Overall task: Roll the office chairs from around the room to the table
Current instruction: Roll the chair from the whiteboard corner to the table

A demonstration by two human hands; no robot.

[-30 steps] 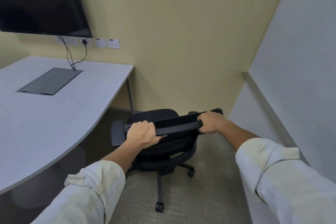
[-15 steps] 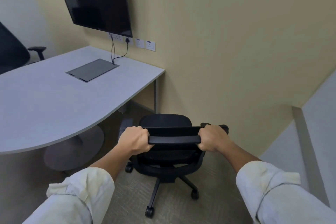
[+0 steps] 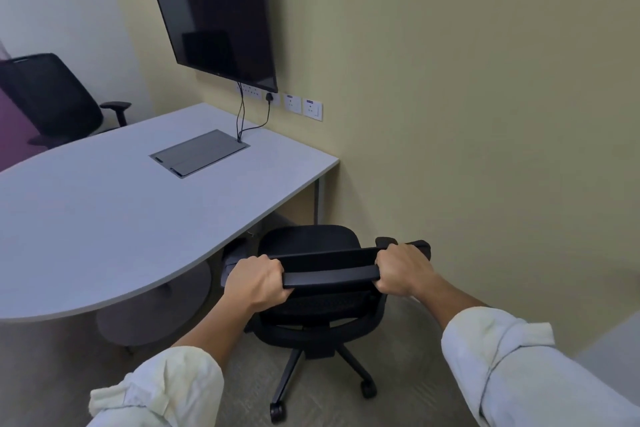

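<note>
A black office chair (image 3: 308,243) on castors stands right in front of me, its seat facing the yellow wall and close to the table's right end. My left hand (image 3: 254,282) grips the left end of its backrest top bar (image 3: 329,276). My right hand (image 3: 398,269) grips the bar's right end. The grey table (image 3: 114,218) with a rounded front edge spreads out to the left. A second black office chair (image 3: 52,97) sits at the table's far left side.
A dark wall screen (image 3: 214,10) hangs above the table, with cables running to a grey cable hatch (image 3: 199,152) in the tabletop. Wall sockets (image 3: 301,106) sit below it. The table's round base (image 3: 152,308) stands on carpet left of the chair. The yellow wall is close ahead.
The view has swung left: table, screen and the far chair have come further into sight. The chair in my hands has turned with me toward the table's right end. Both grips are unchanged.
</note>
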